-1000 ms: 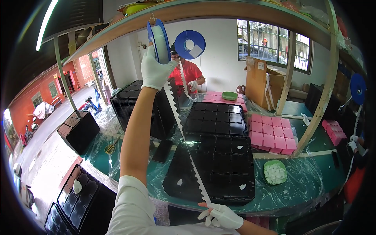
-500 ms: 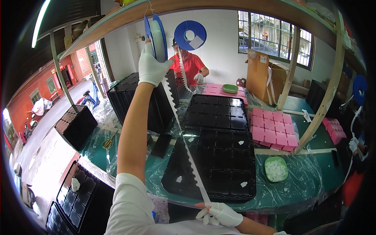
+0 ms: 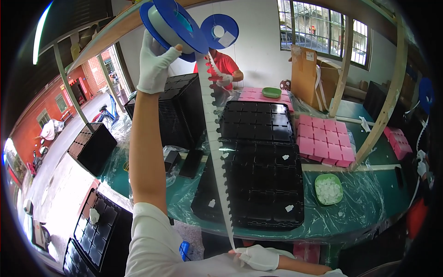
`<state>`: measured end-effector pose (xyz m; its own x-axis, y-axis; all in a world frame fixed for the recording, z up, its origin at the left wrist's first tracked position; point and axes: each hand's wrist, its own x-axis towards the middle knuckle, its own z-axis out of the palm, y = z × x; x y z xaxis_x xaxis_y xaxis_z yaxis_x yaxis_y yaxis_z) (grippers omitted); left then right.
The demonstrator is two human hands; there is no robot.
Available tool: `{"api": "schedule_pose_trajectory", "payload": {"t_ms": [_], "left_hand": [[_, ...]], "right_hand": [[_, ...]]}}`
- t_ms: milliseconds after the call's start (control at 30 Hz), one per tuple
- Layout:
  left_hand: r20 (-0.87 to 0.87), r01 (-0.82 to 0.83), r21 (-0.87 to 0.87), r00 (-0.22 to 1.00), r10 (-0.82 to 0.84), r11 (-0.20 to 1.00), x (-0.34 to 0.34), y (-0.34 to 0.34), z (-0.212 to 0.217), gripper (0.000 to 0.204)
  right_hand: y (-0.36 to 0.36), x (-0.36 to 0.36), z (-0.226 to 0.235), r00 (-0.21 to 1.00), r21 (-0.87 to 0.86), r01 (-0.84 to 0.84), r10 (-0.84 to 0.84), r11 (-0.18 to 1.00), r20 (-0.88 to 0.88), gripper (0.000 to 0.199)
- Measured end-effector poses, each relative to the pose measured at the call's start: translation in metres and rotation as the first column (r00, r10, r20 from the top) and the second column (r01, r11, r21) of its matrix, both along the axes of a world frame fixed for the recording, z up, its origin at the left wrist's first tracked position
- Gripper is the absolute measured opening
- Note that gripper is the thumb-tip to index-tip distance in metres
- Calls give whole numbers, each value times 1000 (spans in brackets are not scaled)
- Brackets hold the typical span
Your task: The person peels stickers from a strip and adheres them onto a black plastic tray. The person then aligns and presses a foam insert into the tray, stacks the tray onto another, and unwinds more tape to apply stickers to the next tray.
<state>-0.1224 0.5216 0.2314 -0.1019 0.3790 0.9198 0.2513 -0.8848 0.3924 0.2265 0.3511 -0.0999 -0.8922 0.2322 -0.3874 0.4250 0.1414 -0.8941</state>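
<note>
Left hand, white-gloved, is up at approx. 11 o'clock, fingers spread against the rim of a blue plastic reel hanging under the wooden shelf beam; it touches the reel w/o closing round it. A long white perforated tape strip runs from that reel straight down to 6 o'clock, where the gloved right hand pinches its lower end, fingers shut on the strip. The strip hangs taut btwn both hands, in front of the bench.

Behind it, on the green plastic-covered bench: black compartment trays at centre, pink moulded trays at 2 o'clock, a small green bowl of white bits at 3–4 o'clock. A second blue reel hangs at 12 o'clock, w/ a person in a red shirt just below it.
</note>
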Motion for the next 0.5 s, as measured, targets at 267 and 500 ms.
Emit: {"api": "schedule_pose_trajectory", "payload": {"t_ms": [267,500], "left_hand": [[-137,-404,65,902,409,912,-6,11,-8,68],[-19,-554,7,832,554,833,1,10,10,26]], "right_hand": [[-4,10,-38,971,-200,200,-221,959,-88,38],[-7,18,-37,998,128,51,-47,990,-35,37]]}}
